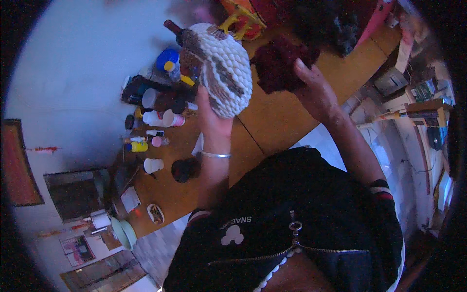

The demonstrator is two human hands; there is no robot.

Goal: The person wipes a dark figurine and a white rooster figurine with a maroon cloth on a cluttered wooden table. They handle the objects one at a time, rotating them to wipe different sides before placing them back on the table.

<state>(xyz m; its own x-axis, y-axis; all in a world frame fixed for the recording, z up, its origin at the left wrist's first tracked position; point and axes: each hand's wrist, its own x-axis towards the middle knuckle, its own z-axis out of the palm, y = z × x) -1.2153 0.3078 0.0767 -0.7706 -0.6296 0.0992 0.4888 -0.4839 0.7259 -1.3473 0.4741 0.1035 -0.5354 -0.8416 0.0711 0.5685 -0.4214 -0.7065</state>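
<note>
My left hand (pixel 216 122), with a silver bangle at its wrist, grips a rounded craft object (pixel 228 76) from below. Overlapping white, scale-like pieces with brown bands cover this object, and a dark stub (pixel 173 27) sticks out at its upper left. Yellow feet like a bird's (pixel 235 27) show at its upper edge; whether they belong to it I cannot tell. To the right, my right hand (pixel 315 87) holds a crumpled dark red cloth (pixel 279 67), thumb on top. The cloth and the craft object are apart, both above the wooden table.
Several bottles and cups (pixel 173 118) crowd the wooden table (pixel 281 120) along the wall at left. Nearer are a white cup (pixel 153 165), a dark round object (pixel 185 169) and a small white dish (pixel 155 214). Dark, feathery-looking material (pixel 339 33) lies at the far end.
</note>
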